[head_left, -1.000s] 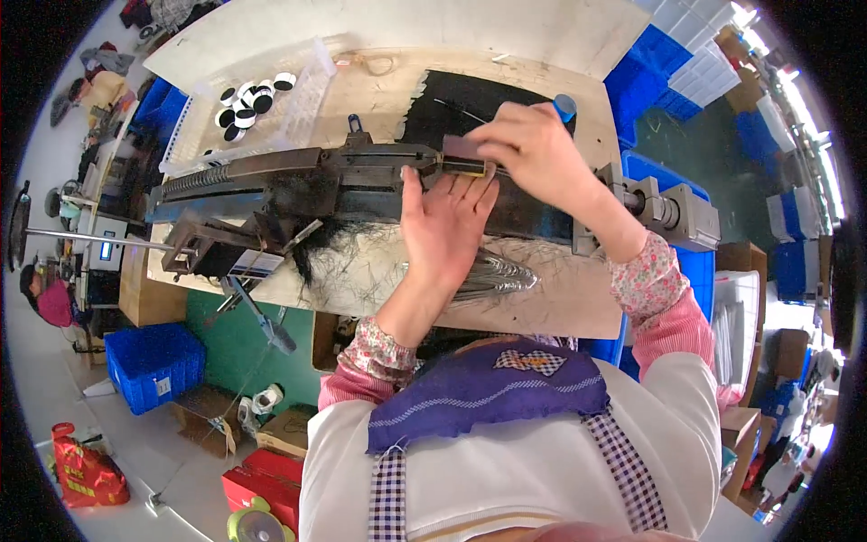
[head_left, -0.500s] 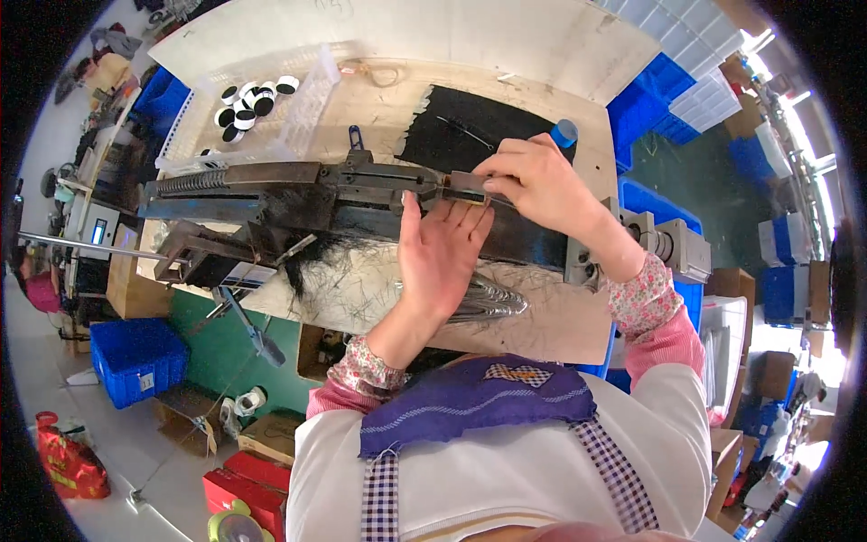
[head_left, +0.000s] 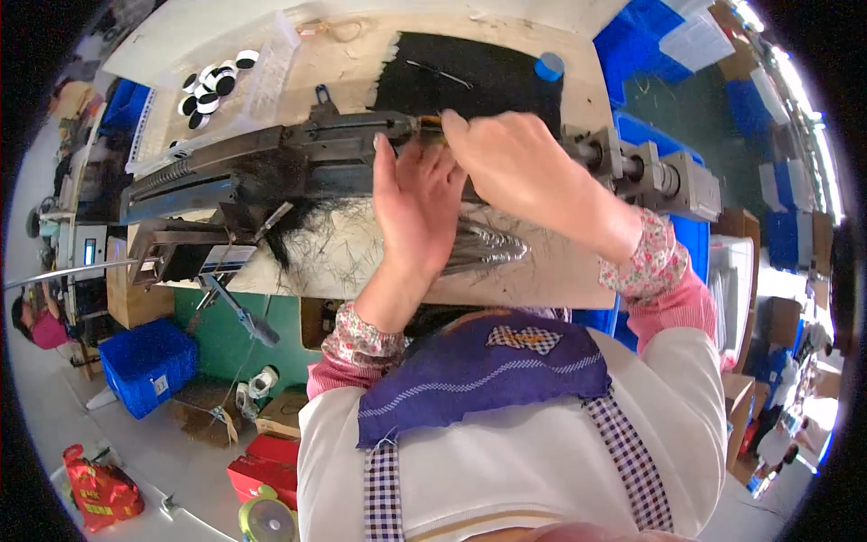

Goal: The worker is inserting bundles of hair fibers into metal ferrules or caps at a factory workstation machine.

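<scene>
A long dark metal machine (head_left: pixel 348 134) lies across the bench. My left hand (head_left: pixel 420 203) is palm up at its near side, thumb apart and fingers stretched out, with the fingertips under or against the bar's middle. Over the same part of the bar, my right hand (head_left: pixel 519 167) is bent with its fingers closed, just right of the left fingertips. A small yellowish piece shows by its fingers; what they grip is hidden. Below the hands lies a bundle of shiny wire-like strands (head_left: pixel 488 248). Black bristles (head_left: pixel 302 230) stick out beneath the machine to the left.
A clear plastic basket (head_left: pixel 271 86) with several white-and-black round pieces stands at the back left. Behind the machine, tweezers (head_left: pixel 440 74) and a blue cap (head_left: pixel 549 67) lie on a black cloth (head_left: pixel 506 77). A metal bracket with a rod (head_left: pixel 185 248) juts out at the front left.
My right hand has moved left along the bar, closer to my left fingertips, and has turned so its back faces up. The whole view has shifted slightly.
</scene>
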`<act>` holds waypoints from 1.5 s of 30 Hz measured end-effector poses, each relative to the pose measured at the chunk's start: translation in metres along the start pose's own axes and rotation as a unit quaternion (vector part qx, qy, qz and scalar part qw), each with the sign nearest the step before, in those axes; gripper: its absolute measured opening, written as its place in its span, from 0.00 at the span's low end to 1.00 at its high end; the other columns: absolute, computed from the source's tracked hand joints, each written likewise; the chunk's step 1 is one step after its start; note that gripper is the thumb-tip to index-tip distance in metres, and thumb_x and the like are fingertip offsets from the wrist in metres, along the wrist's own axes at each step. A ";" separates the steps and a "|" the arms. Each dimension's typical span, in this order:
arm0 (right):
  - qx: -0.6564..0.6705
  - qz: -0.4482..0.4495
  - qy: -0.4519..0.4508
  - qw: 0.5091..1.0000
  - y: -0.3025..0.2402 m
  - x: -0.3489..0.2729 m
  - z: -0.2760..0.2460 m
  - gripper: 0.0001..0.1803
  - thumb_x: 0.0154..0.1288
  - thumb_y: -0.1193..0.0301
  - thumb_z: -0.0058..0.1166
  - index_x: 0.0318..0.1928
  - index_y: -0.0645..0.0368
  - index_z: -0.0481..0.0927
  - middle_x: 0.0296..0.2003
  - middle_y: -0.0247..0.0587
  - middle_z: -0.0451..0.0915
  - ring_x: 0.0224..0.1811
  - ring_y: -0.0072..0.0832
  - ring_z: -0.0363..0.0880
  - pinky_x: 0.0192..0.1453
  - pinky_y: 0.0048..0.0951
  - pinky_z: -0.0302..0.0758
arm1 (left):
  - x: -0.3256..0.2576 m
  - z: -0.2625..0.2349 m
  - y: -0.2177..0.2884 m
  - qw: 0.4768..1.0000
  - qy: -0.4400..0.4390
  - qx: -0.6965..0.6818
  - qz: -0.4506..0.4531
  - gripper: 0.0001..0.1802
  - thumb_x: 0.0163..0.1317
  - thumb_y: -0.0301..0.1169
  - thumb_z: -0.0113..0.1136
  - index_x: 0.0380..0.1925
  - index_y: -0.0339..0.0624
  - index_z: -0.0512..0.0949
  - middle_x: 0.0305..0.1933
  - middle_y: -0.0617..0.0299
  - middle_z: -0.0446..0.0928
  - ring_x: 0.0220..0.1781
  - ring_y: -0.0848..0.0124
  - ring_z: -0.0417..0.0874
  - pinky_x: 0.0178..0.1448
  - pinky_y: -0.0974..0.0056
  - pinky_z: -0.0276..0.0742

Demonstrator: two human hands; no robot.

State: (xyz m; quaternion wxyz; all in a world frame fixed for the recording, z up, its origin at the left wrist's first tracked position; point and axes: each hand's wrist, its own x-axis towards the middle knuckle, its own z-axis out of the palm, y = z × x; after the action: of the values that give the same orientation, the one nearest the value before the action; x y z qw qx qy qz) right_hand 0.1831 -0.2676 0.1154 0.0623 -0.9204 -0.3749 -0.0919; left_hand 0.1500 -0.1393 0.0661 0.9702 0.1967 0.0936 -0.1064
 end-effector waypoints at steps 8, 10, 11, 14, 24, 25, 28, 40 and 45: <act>0.153 0.089 -0.014 0.984 0.001 -0.067 0.007 0.14 0.57 0.77 0.48 0.46 0.62 0.69 0.34 0.50 0.78 0.36 0.46 0.80 0.38 0.44 0.76 | 0.009 -0.017 -0.034 0.997 0.055 0.049 0.022 0.15 0.69 0.43 0.49 0.44 0.45 0.71 0.47 0.65 0.73 0.55 0.71 0.69 0.65 0.63 0.59; 0.143 0.088 -0.085 0.982 -0.003 -0.102 0.027 0.15 0.56 0.77 0.48 0.46 0.60 0.69 0.35 0.49 0.78 0.38 0.45 0.79 0.39 0.44 0.75 | 0.012 -0.031 -0.046 0.997 0.054 0.057 0.010 0.14 0.65 0.42 0.56 0.42 0.46 0.71 0.45 0.65 0.71 0.52 0.69 0.70 0.58 0.64 0.62; 0.132 0.091 -0.155 0.975 -0.005 -0.115 0.038 0.16 0.56 0.76 0.49 0.47 0.59 0.70 0.37 0.48 0.77 0.40 0.45 0.79 0.41 0.43 0.75 | 0.010 -0.029 -0.048 0.997 0.055 0.053 0.009 0.14 0.65 0.42 0.56 0.42 0.46 0.71 0.45 0.65 0.71 0.52 0.69 0.70 0.58 0.64 0.62; 0.148 0.006 -0.113 0.982 -0.005 -0.115 0.072 0.10 0.58 0.73 0.46 0.41 0.58 0.73 0.34 0.44 0.78 0.39 0.42 0.80 0.37 0.41 0.78 | -0.010 -0.024 -0.049 0.986 0.101 0.132 -0.016 0.11 0.66 0.40 0.55 0.40 0.47 0.71 0.43 0.66 0.70 0.46 0.71 0.70 0.53 0.65 0.64; 0.287 -0.009 -0.076 0.955 0.013 -0.113 0.071 0.16 0.48 0.80 0.55 0.40 0.60 0.73 0.35 0.44 0.77 0.39 0.42 0.79 0.42 0.37 0.76 | -0.151 -0.190 0.144 0.002 0.344 0.888 0.306 0.46 0.56 0.43 0.60 0.71 0.46 0.49 0.70 0.37 0.53 0.72 0.47 0.55 0.69 0.47 0.56; 0.325 0.014 -0.034 0.945 0.015 -0.113 0.063 0.15 0.50 0.81 0.54 0.41 0.61 0.73 0.35 0.43 0.77 0.38 0.38 0.79 0.42 0.34 0.76 | -0.175 -0.221 0.177 0.035 0.368 0.879 0.302 0.46 0.55 0.44 0.61 0.71 0.48 0.50 0.66 0.35 0.60 0.69 0.46 0.62 0.66 0.45 0.62; 0.389 0.103 0.035 0.915 0.018 -0.121 0.040 0.11 0.56 0.80 0.54 0.42 0.61 0.73 0.36 0.42 0.77 0.38 0.32 0.79 0.43 0.28 0.75 | -0.213 -0.222 0.210 0.230 0.637 0.735 0.051 0.47 0.55 0.45 0.61 0.71 0.45 0.48 0.51 0.34 0.74 0.55 0.42 0.76 0.56 0.43 0.71; 0.346 0.061 0.091 0.932 0.011 -0.100 -0.013 0.07 0.57 0.81 0.56 0.38 0.64 0.75 0.31 0.42 0.78 0.33 0.30 0.79 0.37 0.27 0.74 | -0.105 -0.014 0.011 0.624 -0.091 0.755 0.180 0.21 0.63 0.29 0.54 0.55 0.32 0.67 0.62 0.42 0.66 0.64 0.51 0.67 0.66 0.56 0.62; 0.358 0.016 0.124 0.925 0.007 -0.077 -0.015 0.05 0.60 0.79 0.56 0.38 0.64 0.78 0.31 0.43 0.79 0.28 0.32 0.80 0.35 0.27 0.75 | -0.080 -0.023 0.032 0.765 -0.149 0.605 -0.161 0.13 0.70 0.31 0.46 0.48 0.33 0.70 0.51 0.51 0.72 0.50 0.65 0.77 0.55 0.62 0.72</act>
State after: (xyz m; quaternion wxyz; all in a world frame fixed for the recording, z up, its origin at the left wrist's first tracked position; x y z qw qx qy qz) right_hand 0.1321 -0.3278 0.1130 0.4347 -0.8240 -0.3576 -0.0640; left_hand 0.0779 -0.0871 0.0745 0.6202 0.7068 -0.1062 -0.3234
